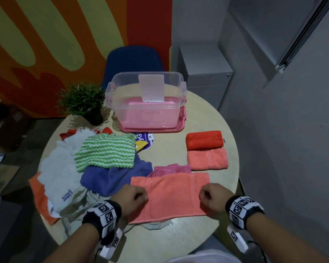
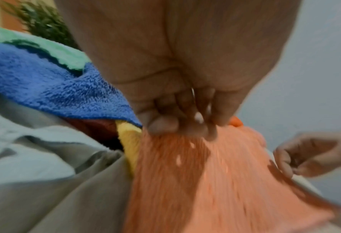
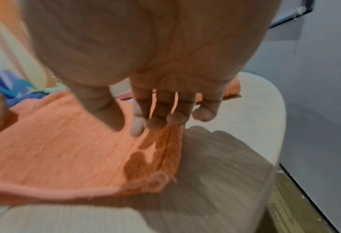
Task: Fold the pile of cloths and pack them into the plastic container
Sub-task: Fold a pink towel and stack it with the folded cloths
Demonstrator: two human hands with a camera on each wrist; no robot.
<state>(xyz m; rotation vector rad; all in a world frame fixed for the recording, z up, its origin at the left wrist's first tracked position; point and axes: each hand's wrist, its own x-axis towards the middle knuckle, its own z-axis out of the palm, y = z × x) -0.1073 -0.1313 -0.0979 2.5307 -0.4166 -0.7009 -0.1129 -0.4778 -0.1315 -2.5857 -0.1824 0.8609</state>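
The salmon cloth [image 1: 169, 194] lies long axis crosswise on the worktop [image 1: 179, 242], nearer than the plastic container [image 1: 146, 103], left hand [image 1: 130, 199] and right hand [image 1: 212, 198] fingers pinching its opposite short ends, equally near.

The pile [image 1: 95, 168] lies left of the held cloth [image 1: 169, 196]; two folded cloths [image 1: 205, 150] beyond its right; the container [image 1: 146, 103] behind.

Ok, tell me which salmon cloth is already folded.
The salmon cloth at the table's right, beside the folded red cloth. The other salmon cloth is spread between both hands.
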